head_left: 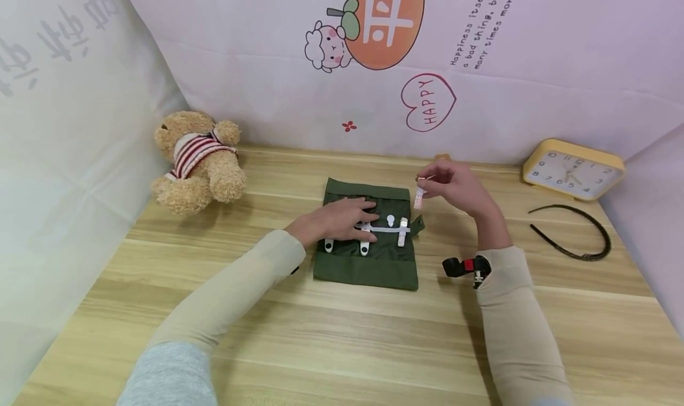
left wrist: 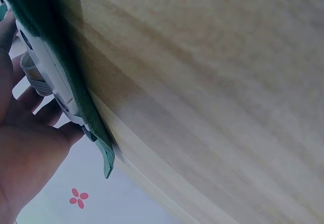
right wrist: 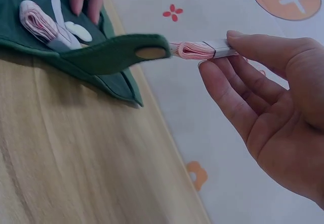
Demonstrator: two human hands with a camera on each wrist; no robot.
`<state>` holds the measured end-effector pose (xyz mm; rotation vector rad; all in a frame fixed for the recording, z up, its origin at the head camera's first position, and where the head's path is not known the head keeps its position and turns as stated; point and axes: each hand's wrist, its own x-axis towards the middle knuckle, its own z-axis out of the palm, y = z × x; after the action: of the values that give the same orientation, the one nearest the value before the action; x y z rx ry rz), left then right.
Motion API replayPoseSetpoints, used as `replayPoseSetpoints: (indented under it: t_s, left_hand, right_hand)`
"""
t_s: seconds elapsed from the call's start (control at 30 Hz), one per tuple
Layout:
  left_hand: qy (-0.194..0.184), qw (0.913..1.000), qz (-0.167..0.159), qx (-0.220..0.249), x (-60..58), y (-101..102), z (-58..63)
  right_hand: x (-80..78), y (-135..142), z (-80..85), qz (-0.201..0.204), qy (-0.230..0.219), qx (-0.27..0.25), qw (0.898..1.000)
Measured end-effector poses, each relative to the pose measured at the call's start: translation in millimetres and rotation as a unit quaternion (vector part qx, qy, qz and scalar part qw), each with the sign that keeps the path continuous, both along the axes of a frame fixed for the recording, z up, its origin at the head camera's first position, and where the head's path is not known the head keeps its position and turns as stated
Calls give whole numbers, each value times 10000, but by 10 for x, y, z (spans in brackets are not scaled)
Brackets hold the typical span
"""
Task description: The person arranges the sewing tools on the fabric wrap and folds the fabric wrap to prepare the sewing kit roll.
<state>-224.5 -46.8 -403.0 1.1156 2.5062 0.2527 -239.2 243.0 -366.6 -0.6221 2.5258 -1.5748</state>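
Observation:
An unfolded green cloth organizer [head_left: 369, 272] lies on the table, with a white elastic strap [head_left: 383, 230] across it. My left hand [head_left: 339, 221] rests on it with fingers spread, covering part of the strap. Beyond the cloth's right edge, my right hand [head_left: 454, 185] pinches a small pink-and-white folded thread bundle [right wrist: 195, 50] by its paper-banded end, between thumb and fingertips. A similar thread bundle [right wrist: 38, 21] sits under the strap, beside a small white rounded piece [head_left: 390, 220]. Two white pieces with dark dots, one of them a slim white piece [head_left: 364, 249], show below my left fingers.
A teddy bear [head_left: 200, 162] in a striped top leans at the back left. A yellow-framed clock [head_left: 574, 168] and a black headband [head_left: 601, 240] are on the right. A printed white curtain [head_left: 256, 85] hangs behind the table.

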Motion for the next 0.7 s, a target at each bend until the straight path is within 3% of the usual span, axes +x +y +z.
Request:
replayPoseSetpoints:
  t_s: [0.7]
  left_hand:
    - [-26,9999,-18,-154,-18,14,15]
  right_hand:
    - [-86,-312,-108,543,-440,341,9970]
